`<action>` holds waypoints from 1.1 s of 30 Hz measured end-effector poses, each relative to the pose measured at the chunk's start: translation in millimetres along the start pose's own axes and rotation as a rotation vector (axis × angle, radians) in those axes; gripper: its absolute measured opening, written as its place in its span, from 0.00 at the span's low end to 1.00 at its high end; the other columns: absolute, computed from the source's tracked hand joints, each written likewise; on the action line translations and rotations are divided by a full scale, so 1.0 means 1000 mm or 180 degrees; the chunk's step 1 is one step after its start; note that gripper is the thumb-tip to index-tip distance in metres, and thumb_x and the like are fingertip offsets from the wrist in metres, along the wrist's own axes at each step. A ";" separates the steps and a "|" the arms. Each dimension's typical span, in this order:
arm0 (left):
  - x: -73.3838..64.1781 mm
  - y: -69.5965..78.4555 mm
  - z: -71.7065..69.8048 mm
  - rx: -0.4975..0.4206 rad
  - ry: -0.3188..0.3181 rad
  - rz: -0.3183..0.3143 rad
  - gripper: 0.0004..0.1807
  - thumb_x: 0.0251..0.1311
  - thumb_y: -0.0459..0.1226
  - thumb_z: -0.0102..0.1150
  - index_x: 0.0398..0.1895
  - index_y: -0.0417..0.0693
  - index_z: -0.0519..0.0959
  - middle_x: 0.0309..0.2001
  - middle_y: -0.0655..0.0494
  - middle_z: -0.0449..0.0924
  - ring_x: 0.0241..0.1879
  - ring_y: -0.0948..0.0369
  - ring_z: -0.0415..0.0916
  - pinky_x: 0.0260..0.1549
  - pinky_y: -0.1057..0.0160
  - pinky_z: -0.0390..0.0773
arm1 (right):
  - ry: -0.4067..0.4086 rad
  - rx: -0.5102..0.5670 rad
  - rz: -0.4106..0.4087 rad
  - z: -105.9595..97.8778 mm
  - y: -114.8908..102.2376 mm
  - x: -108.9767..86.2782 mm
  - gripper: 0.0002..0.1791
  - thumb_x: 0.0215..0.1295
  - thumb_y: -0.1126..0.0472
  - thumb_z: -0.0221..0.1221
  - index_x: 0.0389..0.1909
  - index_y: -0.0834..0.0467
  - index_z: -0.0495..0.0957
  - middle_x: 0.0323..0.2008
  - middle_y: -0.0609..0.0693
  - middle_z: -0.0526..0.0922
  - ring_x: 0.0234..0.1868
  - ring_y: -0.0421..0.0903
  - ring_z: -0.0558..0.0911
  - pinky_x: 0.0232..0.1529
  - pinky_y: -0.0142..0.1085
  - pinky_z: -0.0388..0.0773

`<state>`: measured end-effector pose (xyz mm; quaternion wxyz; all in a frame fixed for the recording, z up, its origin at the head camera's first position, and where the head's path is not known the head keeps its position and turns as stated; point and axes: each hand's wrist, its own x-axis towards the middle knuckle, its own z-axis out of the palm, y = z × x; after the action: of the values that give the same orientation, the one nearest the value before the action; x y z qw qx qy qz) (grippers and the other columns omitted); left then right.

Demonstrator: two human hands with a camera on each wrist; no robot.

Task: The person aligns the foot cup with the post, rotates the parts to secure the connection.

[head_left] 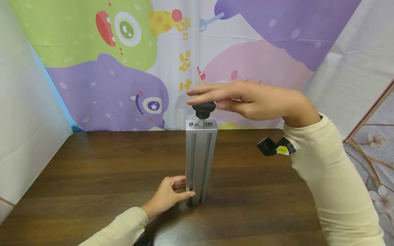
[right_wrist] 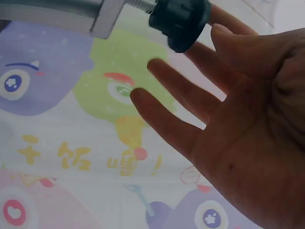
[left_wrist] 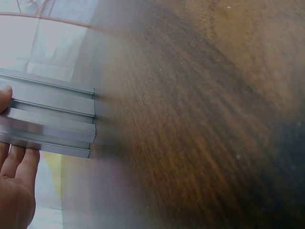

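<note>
A silver aluminium profile (head_left: 200, 160) stands upright on the table. A threaded stud with a black knob (head_left: 204, 110) rises from its end plate, between two screws. My left hand (head_left: 169, 194) grips the profile near its foot, thumb on the near face and fingers round the far side. The left wrist view shows the same grooved profile (left_wrist: 52, 112) between thumb and fingers. My right hand (head_left: 255, 99) is stretched flat at the knob's top, with straight fingers reaching past it. In the right wrist view those fingers are spread beside the knob (right_wrist: 181, 21), and the stud's thread shows.
The brown wood-grain table (head_left: 123, 164) lies under the profile. Behind it hangs a curtain (head_left: 123, 82) printed with cartoon dinosaurs, with white cloth at the sides. A black angled mount (head_left: 275, 146) is fixed at my right wrist.
</note>
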<state>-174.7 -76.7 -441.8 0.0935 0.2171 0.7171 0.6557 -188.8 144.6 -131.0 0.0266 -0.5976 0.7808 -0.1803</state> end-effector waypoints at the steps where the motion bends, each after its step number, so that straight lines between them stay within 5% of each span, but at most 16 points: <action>1: 0.000 0.000 0.000 -0.0007 0.0000 0.0010 0.25 0.44 0.34 0.67 0.47 0.31 0.73 0.44 0.41 0.78 0.45 0.54 0.76 0.44 0.65 0.76 | -0.0009 0.0005 0.0012 0.000 0.002 0.001 0.25 0.65 0.75 0.40 0.61 0.53 0.65 0.63 0.45 0.61 0.65 0.41 0.58 0.64 0.35 0.57; 7: 0.000 -0.001 0.000 0.0007 0.0005 0.0031 0.24 0.44 0.33 0.67 0.46 0.31 0.74 0.43 0.41 0.78 0.44 0.54 0.76 0.43 0.65 0.76 | 0.0261 -0.0145 0.0293 0.006 0.005 0.004 0.19 0.65 0.66 0.48 0.56 0.56 0.69 0.54 0.45 0.72 0.53 0.39 0.70 0.55 0.33 0.68; 11: 0.000 -0.002 0.000 0.0017 -0.0001 0.0062 0.24 0.44 0.33 0.67 0.46 0.31 0.74 0.43 0.41 0.79 0.44 0.55 0.77 0.43 0.65 0.77 | 0.0922 -0.0809 0.0999 0.016 -0.009 0.012 0.19 0.56 0.47 0.58 0.40 0.57 0.78 0.33 0.43 0.80 0.32 0.36 0.76 0.36 0.30 0.74; 14: 0.001 -0.002 0.000 0.0016 -0.0001 0.0064 0.24 0.44 0.34 0.67 0.45 0.31 0.74 0.42 0.41 0.79 0.43 0.55 0.77 0.43 0.65 0.77 | 0.1428 -0.1412 0.1506 0.028 -0.022 0.018 0.24 0.48 0.37 0.59 0.27 0.56 0.79 0.20 0.44 0.77 0.22 0.39 0.74 0.26 0.32 0.71; 19: 0.002 -0.004 0.000 0.0016 0.0013 0.0016 0.25 0.44 0.33 0.67 0.46 0.31 0.73 0.43 0.41 0.78 0.44 0.54 0.76 0.43 0.65 0.76 | 0.1827 -0.1880 0.1882 0.041 -0.034 0.024 0.28 0.46 0.34 0.58 0.20 0.57 0.76 0.16 0.46 0.75 0.18 0.45 0.72 0.21 0.39 0.68; 28: 0.001 -0.005 -0.001 0.0034 0.0004 0.0025 0.24 0.44 0.33 0.67 0.46 0.31 0.73 0.42 0.42 0.79 0.44 0.53 0.76 0.43 0.65 0.77 | 0.1793 -0.1738 0.1997 0.041 -0.036 0.021 0.29 0.47 0.32 0.56 0.23 0.57 0.77 0.18 0.46 0.75 0.21 0.43 0.73 0.26 0.38 0.68; 33: 0.001 -0.002 -0.001 0.0067 0.0003 0.0001 0.25 0.45 0.33 0.67 0.47 0.31 0.73 0.42 0.42 0.79 0.44 0.54 0.76 0.43 0.65 0.76 | 0.1260 -0.1389 0.1650 0.031 -0.031 0.013 0.26 0.57 0.37 0.51 0.41 0.56 0.78 0.33 0.46 0.80 0.35 0.40 0.76 0.38 0.37 0.72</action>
<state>-176.3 -76.8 -443.5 0.0908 0.2179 0.7240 0.6482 -155.8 117.5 -148.0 -0.2075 -0.3259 0.9159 -0.1091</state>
